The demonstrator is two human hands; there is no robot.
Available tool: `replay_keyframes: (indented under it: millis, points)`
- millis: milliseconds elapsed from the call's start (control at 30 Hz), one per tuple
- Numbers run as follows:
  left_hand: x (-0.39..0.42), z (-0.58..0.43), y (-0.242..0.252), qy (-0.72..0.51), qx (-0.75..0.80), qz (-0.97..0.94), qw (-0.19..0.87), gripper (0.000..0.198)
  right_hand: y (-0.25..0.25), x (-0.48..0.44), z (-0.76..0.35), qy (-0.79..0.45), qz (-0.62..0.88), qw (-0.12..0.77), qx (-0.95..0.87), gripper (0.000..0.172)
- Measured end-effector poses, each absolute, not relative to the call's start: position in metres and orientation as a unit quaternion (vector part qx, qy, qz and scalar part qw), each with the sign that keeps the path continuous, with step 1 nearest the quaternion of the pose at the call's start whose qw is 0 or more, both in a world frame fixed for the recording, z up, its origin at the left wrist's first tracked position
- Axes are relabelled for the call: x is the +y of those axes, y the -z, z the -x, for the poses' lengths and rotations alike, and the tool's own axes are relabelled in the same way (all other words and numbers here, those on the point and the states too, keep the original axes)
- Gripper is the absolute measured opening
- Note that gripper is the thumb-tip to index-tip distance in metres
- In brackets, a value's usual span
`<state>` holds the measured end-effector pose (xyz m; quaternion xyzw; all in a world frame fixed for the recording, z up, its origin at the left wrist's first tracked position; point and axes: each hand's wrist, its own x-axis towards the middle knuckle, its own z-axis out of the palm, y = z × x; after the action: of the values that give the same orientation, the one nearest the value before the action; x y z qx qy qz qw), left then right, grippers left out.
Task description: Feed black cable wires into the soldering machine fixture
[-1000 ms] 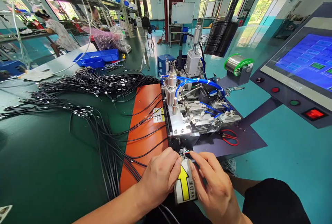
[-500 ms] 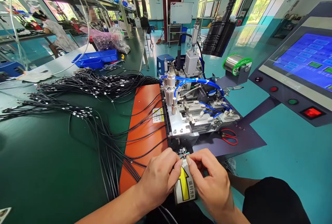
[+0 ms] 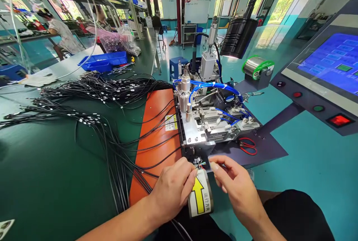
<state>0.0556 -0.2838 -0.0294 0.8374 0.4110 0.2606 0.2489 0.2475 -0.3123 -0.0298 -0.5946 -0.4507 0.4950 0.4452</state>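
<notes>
My left hand (image 3: 170, 189) is closed in a pinch at the front of the metal soldering machine (image 3: 208, 121). It presses a thin cable end with coloured wires (image 3: 200, 165) against the fixture, beside a curved guard with a yellow arrow label (image 3: 200, 196). My right hand (image 3: 235, 189) hovers just right of the wire ends with its fingers apart and nothing in it. Black cables (image 3: 112, 148) run from the fixture across the orange mat (image 3: 155, 136) to the left.
A big heap of black cables (image 3: 84, 92) covers the green bench. Red-handled scissors (image 3: 247, 146) lie right of the machine. A solder spool (image 3: 256, 67), a control panel with a blue screen (image 3: 332, 66) and buttons stand at right. A blue tray (image 3: 104, 62) and seated workers are far left.
My right hand has let go of the wire ends and drawn back to the right, its fingers opening. My left hand stays pinched at the fixture.
</notes>
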Motion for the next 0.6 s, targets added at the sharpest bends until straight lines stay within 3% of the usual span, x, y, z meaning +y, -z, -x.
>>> replay_keyframes:
  millis: [167,600]
  points:
    - [-0.284,-0.055,0.028,-0.254,0.406,-0.843,0.246,0.027,0.026,-0.303,-0.25,-0.592,0.545,0.426,-0.414,0.033]
    - [-0.284,-0.055,0.026,-0.245,0.403,-0.844,0.255,0.028,0.023,-0.297,-0.25,-0.607,0.516,0.406,-0.448,0.021]
